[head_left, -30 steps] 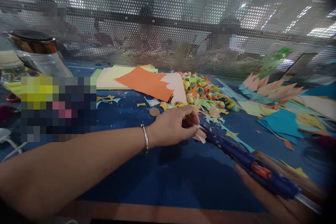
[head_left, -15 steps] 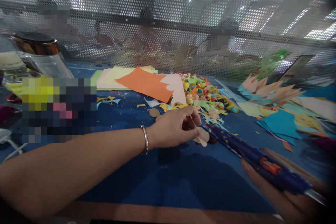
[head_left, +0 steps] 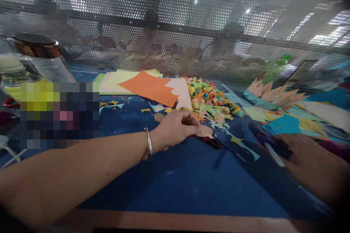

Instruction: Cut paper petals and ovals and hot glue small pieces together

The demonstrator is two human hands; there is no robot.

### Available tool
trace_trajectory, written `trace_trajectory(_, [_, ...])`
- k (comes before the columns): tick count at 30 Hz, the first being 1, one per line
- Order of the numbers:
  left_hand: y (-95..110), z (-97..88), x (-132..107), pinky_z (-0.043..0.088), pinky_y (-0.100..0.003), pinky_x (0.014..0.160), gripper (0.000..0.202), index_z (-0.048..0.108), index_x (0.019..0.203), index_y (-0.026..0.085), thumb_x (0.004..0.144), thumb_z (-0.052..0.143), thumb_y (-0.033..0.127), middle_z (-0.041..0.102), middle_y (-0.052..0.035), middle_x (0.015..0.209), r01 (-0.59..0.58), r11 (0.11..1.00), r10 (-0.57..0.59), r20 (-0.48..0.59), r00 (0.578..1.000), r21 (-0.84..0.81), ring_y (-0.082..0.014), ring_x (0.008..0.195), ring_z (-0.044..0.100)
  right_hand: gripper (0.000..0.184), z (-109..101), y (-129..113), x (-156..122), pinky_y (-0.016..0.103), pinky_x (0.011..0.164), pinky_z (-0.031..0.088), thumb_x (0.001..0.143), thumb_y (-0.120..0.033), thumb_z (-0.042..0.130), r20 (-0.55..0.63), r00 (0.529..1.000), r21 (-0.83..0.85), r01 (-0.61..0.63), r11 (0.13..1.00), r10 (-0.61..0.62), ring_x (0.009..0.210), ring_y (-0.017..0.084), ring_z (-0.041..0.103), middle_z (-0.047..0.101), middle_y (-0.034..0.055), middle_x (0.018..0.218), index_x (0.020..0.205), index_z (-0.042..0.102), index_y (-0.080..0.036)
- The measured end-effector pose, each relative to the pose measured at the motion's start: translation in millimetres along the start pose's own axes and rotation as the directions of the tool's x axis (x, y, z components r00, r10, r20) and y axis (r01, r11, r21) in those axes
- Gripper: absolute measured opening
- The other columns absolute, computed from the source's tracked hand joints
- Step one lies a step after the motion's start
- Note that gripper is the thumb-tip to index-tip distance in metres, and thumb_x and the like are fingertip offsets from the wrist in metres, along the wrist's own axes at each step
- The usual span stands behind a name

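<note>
Head camera view: the left hand [head_left: 175, 129] reaches out over the blue table top [head_left: 175, 185], a silver bangle [head_left: 148, 143] on its wrist. Its thumb and fingertips are closed in a narrow pinch on a small pale pink paper cutout [head_left: 205, 131], which sticks out to the right of the fingertips and lies low against the table. Just beyond the cutout, touching or nearly touching its far edge, sits a dark red scrap [head_left: 212, 142]. A small brown paper disc [head_left: 158, 117] lies just behind the knuckles.

The right hand [head_left: 308, 162] rests palm down well to the right of the pinch, covering the rear of a blue glue gun [head_left: 262, 139]. The gun's nose points back toward the cutout, and a white glue stick [head_left: 272, 154] shows beside the fingers. This corner is blurred, so whether the fingers close around the gun cannot be told.

Behind the pinch lies a heap of coloured paper scraps [head_left: 213, 103]. Left of that heap, an orange sheet [head_left: 149, 87] lies on top of a stack of pastel paper [head_left: 115, 80].
</note>
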State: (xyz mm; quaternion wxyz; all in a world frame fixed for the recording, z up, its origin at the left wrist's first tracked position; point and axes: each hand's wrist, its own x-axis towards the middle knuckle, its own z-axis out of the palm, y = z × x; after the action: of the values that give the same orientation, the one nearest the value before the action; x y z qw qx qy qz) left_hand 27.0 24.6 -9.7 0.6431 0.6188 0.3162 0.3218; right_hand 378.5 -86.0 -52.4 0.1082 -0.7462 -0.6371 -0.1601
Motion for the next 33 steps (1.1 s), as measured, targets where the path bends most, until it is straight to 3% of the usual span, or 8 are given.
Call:
trace_trajectory(4, [1, -0.7, -1, 0.044, -0.025, 0.068, 0.013, 0.062, 0.071, 0.016, 0.07, 0.074, 0.01, 0.063, 0.0026, 0.067, 0.047, 0.999, -0.047, -0.027, 0.999, -0.008, -0.0078, 0.064, 0.057, 0.035, 6, 17, 1, 0.047, 0.079, 0.053, 0.083, -0.056, 0.052, 0.094, 0.996, 0.061, 0.006, 0.998, -0.012, 0.086, 0.032, 0.07, 0.069, 0.0114, 0.096, 0.097, 0.062, -0.026])
trace_trajectory(7, [1, -0.9, 0, 0.044, -0.025, 0.068, 0.013, 0.062, 0.071, 0.016, 0.07, 0.074, 0.008, 0.064, 0.0019, 0.067, 0.059, 0.998, -0.06, -0.021, 0.998, -0.025, -0.008, 0.064, 0.059, 0.043, -4, 7, -3, 0.047, 0.074, 0.055, 0.08, -0.062, 0.056, 0.058, 0.995, 0.08, 0.074, 0.994, -0.079, 0.082, 0.032, 0.07, 0.071, 0.0106, 0.095, 0.102, 0.066, -0.027])
trace_trajectory(10, [0, 0.1, 2, 0.044, -0.024, 0.066, 0.015, 0.061, 0.069, 0.015, 0.07, 0.073, 0.005, 0.063, 0.0024, 0.064, 0.064, 0.996, -0.065, -0.005, 0.998, -0.068, -0.0071, 0.061, 0.058, 0.045, -27, -36, -8, 0.048, 0.08, 0.055, 0.084, -0.064, 0.055, -0.089, 0.98, 0.104, 0.188, 0.977, -0.179, 0.091, 0.032, 0.07, 0.071, 0.009, 0.104, 0.11, 0.065, -0.028])
trace_trajectory(12, [1, 1.1, 2, 0.045, -0.023, 0.065, 0.016, 0.06, 0.068, 0.014, 0.069, 0.072, 0.002, 0.062, 0.0028, 0.063, 0.067, 0.993, -0.065, 0.021, 0.998, -0.102, -0.0062, 0.059, 0.057, 0.045, -45, -77, -7, 0.041, 0.067, 0.057, 0.086, -0.065, 0.055, -0.07, 0.979, 0.197, 0.201, 0.96, -0.19, 0.081, 0.027, 0.07, 0.07, 0.0066, 0.104, 0.113, 0.065, -0.031])
trace_trajectory(15, [0, 2.5, 0, 0.047, -0.024, 0.067, 0.016, 0.06, 0.067, 0.013, 0.07, 0.071, 0.002, 0.062, 0.0028, 0.064, 0.068, 0.988, -0.061, 0.053, 0.997, -0.14, -0.006, 0.06, 0.058, 0.036, -63, -130, 2, 0.036, 0.063, 0.055, 0.092, -0.058, 0.054, -0.063, 0.965, 0.341, 0.262, 0.903, -0.256, 0.075, 0.023, 0.07, 0.072, 0.006, 0.094, 0.105, 0.069, -0.028])
trace_trajectory(18, [0, 2.7, -2, 0.048, -0.024, 0.068, 0.014, 0.06, 0.067, 0.013, 0.073, 0.072, 0.005, 0.062, 0.0027, 0.064, 0.065, 0.982, -0.053, 0.071, 0.996, -0.176, -0.0063, 0.06, 0.059, 0.03, -69, -156, 15, 0.036, 0.067, 0.054, 0.097, -0.05, 0.05, -0.104, 0.933, 0.413, 0.355, 0.839, -0.344, 0.079, 0.023, 0.07, 0.073, 0.0054, 0.092, 0.097, 0.07, -0.027])
trace_trajectory(27, [7, 3.7, -2, 0.05, -0.024, 0.068, 0.014, 0.063, 0.065, 0.012, 0.078, 0.064, 0.008, 0.066, -0.0001, 0.064, 0.142, 0.944, -0.126, 0.075, 0.989, -0.298, -0.0081, 0.062, 0.063, 0.02, -67, -163, 28, 0.031, 0.055, 0.046, 0.093, -0.034, 0.054, -0.109, 0.934, 0.492, 0.347, 0.798, -0.339, 0.062, 0.018, 0.063, 0.066, 0.002, 0.073, 0.08, 0.065, -0.026])
trace_trajectory(33, [-2, 1.4, -1, 0.049, -0.027, 0.074, 0.018, 0.064, 0.075, 0.012, 0.069, 0.08, 0.016, 0.067, -0.0008, 0.073, 0.022, 0.974, -0.001, 0.094, 0.996, -0.224, -0.0089, 0.069, 0.061, 0.019, -64, -166, 27, 0.028, 0.052, 0.045, 0.091, -0.033, 0.055, -0.121, 0.954, 0.534, 0.296, 0.792, -0.276, 0.059, 0.016, 0.06, 0.065, 0.0017, 0.07, 0.078, 0.065, -0.024])
